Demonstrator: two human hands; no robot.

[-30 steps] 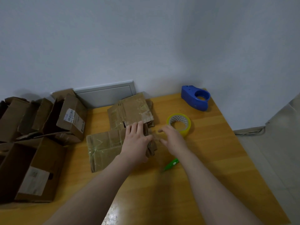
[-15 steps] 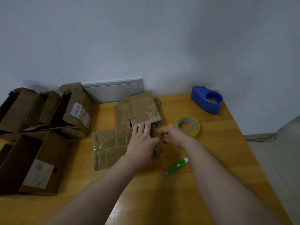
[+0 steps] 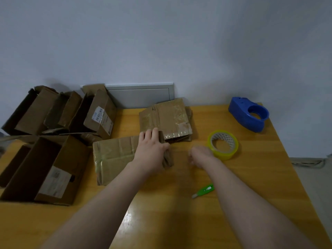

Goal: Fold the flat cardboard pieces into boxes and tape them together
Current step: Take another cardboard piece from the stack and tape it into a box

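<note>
- Left hand (image 3: 152, 151), at frame centre, lies flat with straight fingers on the right end of a flat cardboard piece (image 3: 115, 155), pressing it to the table (image 3: 269, 177)
- Right hand (image 3: 201, 155) is blurred, just left of the yellow tape roll (image 3: 224, 155); I cannot tell its grip
- Flat cardboard stack (image 3: 167, 117) lies above centre, open boxes (image 3: 53, 168) at left, blue dispenser (image 3: 248, 116) at upper right

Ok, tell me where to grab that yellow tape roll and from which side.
Pinch the near-left wall of the yellow tape roll from above, thumb outside, fingers inside the open core. It lies flat, hole up, and the right hand is closest to that side.
</note>
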